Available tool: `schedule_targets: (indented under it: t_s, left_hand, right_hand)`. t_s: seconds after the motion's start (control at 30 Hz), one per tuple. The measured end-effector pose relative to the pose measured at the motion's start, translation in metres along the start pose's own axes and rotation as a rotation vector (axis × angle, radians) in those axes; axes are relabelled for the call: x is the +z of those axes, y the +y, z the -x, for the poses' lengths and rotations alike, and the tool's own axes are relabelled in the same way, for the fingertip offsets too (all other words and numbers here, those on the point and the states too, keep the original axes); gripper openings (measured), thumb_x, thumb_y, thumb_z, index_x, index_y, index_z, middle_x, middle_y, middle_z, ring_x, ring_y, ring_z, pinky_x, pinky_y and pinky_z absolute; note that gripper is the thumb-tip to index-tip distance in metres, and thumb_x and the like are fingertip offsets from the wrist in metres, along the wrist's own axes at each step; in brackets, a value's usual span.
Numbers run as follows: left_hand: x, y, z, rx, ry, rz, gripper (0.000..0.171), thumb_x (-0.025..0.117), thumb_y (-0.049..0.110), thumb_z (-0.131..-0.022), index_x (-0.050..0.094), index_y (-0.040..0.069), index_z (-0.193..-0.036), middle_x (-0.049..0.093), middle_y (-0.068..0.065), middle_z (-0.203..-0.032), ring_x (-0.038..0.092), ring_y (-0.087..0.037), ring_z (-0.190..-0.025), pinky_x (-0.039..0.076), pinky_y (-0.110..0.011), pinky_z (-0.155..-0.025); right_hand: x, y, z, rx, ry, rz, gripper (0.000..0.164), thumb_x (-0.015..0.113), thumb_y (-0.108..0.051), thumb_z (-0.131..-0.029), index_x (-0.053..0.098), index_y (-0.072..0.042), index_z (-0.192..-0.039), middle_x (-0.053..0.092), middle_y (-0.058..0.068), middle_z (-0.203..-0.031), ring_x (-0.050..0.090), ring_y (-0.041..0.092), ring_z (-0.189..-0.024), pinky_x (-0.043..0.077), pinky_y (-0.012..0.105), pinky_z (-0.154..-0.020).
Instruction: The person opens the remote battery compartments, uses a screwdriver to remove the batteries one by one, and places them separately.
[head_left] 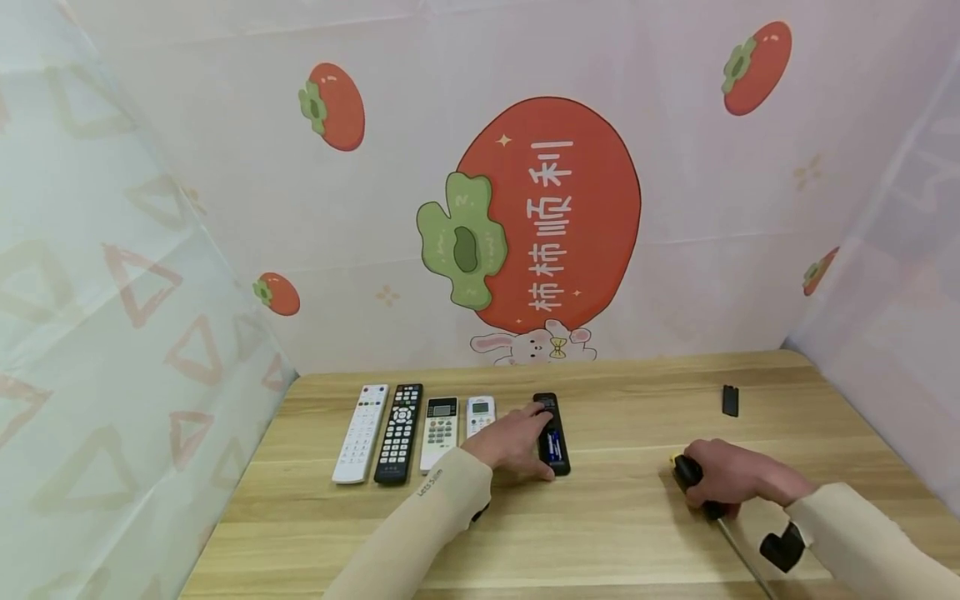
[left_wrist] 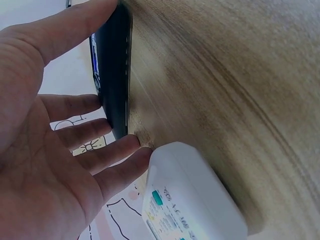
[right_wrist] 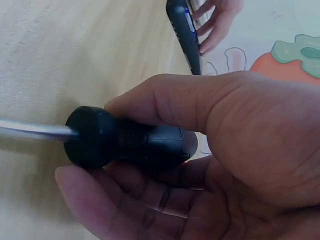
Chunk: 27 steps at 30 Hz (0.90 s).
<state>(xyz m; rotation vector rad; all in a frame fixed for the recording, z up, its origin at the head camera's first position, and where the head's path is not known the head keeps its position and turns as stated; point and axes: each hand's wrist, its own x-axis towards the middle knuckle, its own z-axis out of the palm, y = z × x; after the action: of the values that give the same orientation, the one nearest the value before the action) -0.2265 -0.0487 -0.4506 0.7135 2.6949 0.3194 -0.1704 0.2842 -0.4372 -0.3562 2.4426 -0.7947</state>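
A black remote control [head_left: 555,423] lies on the table with its battery compartment uncovered, and blue batteries [head_left: 554,446] show inside it. My left hand [head_left: 517,440] touches this remote, its thumb at the near end and extended fingers by the far part. Two of those fingers reach past the remote toward a white remote [left_wrist: 192,195] in the left wrist view. On the right, my right hand [head_left: 723,473] grips the black handle [right_wrist: 150,142] of a screwdriver. Its long metal shaft [head_left: 742,554] points toward the near edge. The palm side of the grip shows in the right wrist view.
Left of the black remote stand several others in a row: a white one [head_left: 360,433], a black one [head_left: 399,433], a white one with a dark top [head_left: 441,433] and a short white one [head_left: 480,408]. A small black battery cover [head_left: 731,401] lies back right. Patterned cloth walls [head_left: 390,208] enclose the table.
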Motion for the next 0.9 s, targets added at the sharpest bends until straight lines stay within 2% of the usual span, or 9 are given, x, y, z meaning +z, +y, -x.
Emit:
schedule_targets:
  t_s: [0.23,0.4,0.63,0.9]
  left_hand:
    - [-0.002,0.000,0.001,0.007,0.001,-0.010,0.092,0.082,0.050,-0.083,0.040,0.016,-0.157,0.029,-0.004,-0.165,0.037,-0.027,-0.146,0.037,-0.043,-0.115]
    - [-0.002,0.000,0.000,0.011,-0.003,-0.013,0.093,0.082,0.050,-0.082,0.039,0.015,-0.157,0.028,-0.004,-0.165,0.036,-0.027,-0.146,0.037,-0.043,-0.115]
    - [-0.001,-0.001,-0.001,0.012,-0.009,-0.008,0.093,0.083,0.050,-0.082,0.039,0.015,-0.157,0.028,-0.004,-0.165,0.035,-0.028,-0.147,0.036,-0.042,-0.116]
    - [0.000,-0.001,-0.002,0.011,-0.013,-0.015,0.093,0.082,0.050,-0.082,0.039,0.016,-0.157,0.028,-0.004,-0.165,0.035,-0.027,-0.147,0.036,-0.041,-0.116]
  right_hand:
    - [-0.012,-0.008,0.005,-0.022,-0.045,0.005,0.015,0.066,-0.005,-0.093,0.054,-0.002,-0.099,0.057,0.011,-0.073,0.058,0.020,-0.051,0.052,0.030,-0.045]
    - [-0.026,-0.016,0.010,-0.071,-0.019,-0.005,0.017,0.063,-0.013,-0.099,0.051,-0.002,-0.101,0.055,0.009,-0.071,0.054,0.018,-0.051,0.049,0.031,-0.047]
    - [-0.046,-0.026,0.013,-0.200,0.087,0.012,0.021,0.060,-0.018,-0.102,0.047,-0.006,-0.090,0.051,0.002,-0.066,0.048,0.012,-0.049,0.048,0.030,-0.048]
    - [-0.054,-0.040,0.015,-0.226,0.230,-0.037,0.020,0.061,-0.016,-0.101,0.047,-0.003,-0.094,0.055,0.004,-0.069,0.051,0.015,-0.053,0.047,0.030,-0.047]
